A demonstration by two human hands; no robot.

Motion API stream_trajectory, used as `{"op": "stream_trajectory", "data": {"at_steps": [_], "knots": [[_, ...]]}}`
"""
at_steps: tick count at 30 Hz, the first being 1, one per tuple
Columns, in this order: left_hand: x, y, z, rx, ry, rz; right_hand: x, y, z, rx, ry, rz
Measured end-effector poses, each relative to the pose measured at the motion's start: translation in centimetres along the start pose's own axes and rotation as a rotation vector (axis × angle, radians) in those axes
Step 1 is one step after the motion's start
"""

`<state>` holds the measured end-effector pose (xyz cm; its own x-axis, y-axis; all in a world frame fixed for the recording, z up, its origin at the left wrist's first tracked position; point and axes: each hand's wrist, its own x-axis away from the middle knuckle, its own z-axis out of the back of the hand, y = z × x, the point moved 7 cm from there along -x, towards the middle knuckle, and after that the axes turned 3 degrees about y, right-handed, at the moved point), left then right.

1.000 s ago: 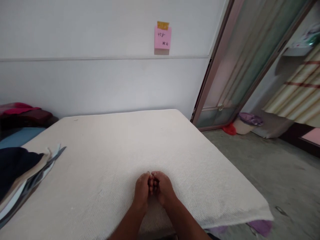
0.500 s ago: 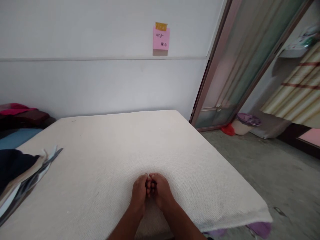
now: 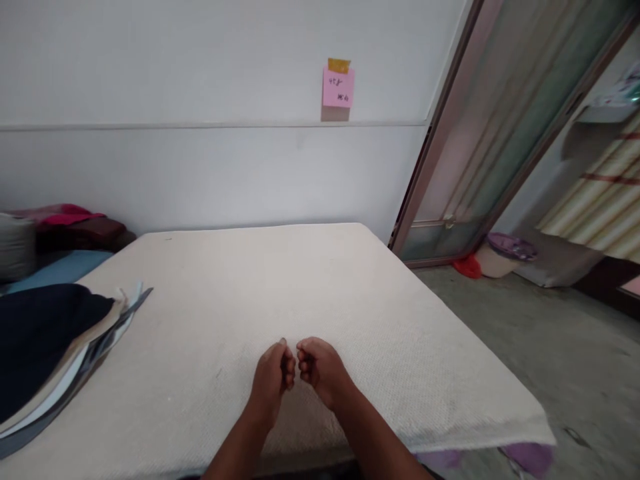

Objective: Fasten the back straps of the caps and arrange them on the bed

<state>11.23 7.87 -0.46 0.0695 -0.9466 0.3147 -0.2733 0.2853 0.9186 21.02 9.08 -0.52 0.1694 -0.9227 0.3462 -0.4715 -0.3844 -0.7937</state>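
My left hand (image 3: 271, 377) and my right hand (image 3: 323, 370) are close together over the near part of a table covered with a cream woven cloth (image 3: 270, 280). A narrow gap separates the two hands. The fingers of both are curled inward into loose fists, palms facing each other, and I see nothing held in either one. Off to the left, apart from my hands, lies a stack of cloth pieces (image 3: 45, 340). Dark navy is on top, with beige, white and grey edges showing below.
A white wall with a pink note (image 3: 338, 88) stands behind the table. Folded fabrics (image 3: 75, 230) are piled at the far left. To the right are a sliding door (image 3: 465, 133), a lined bin (image 3: 500, 257) and grey floor. Something purple (image 3: 530, 459) shows under the table edge.
My hands, touching before, have drawn slightly apart, the left one moving left. The view has turned a little left, showing more of the cloth stack.
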Motion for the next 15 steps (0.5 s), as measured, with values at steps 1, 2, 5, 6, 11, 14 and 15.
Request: {"op": "stream_trajectory", "data": {"at_steps": [1,2,5,6,11,14,15], "knots": [[0.2,0.6,0.8,-0.013,0.014,-0.020,0.1,-0.3,-0.3,0.044,0.008,0.010],[0.5,1.2,1.7,-0.030,0.032,-0.042,0.2,-0.5,-0.5,0.087,0.014,0.022],[1.4,3.2,4.4,-0.066,0.082,-0.101,0.1,-0.8,-1.1,0.157,0.008,0.046],[1.7,3.8,5.2,-0.063,0.091,-0.113,0.0,-0.8,-1.2,0.157,0.007,0.051],[2.7,6.3,7.5,-0.004,0.103,-0.151,-0.5,-1.8,-2.0,0.125,0.003,0.106],[2.9,7.1,7.9,0.033,0.096,-0.170,0.0,-3.2,-3.2,0.134,-0.012,0.171],[2.9,7.4,7.9,0.043,0.086,-0.182,0.3,-3.9,-3.6,0.137,-0.019,0.202]]}}
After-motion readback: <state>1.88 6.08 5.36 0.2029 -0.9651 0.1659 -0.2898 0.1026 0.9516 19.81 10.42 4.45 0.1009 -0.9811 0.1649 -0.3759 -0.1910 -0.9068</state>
